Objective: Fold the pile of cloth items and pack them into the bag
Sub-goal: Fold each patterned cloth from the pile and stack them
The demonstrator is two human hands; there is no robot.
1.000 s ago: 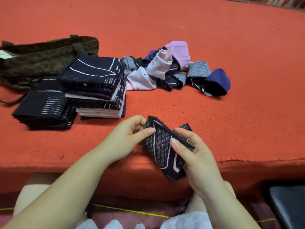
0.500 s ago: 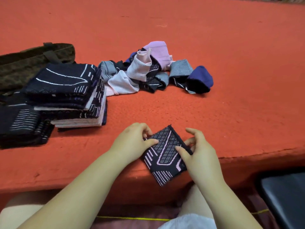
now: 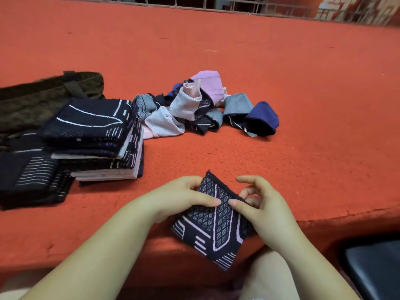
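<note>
Both forearms are stretched forward and angled inward. The left hand (image 3: 181, 198) is curled, thumb laid across the cloth (image 3: 213, 221). The cloth is pinched by the right hand (image 3: 263, 210), index finger raised.

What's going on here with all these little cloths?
A person is folding small cloths on an orange surface. Both hands, the left hand and the right hand, pinch a dark patterned cloth at the near edge, partly folded. To the left stand two stacks of folded cloths, a taller one and a lower one, with a dark bag lying behind them. An unfolded pile of pink, grey and blue pieces waits farther back. Nothing appears packed yet.
</note>
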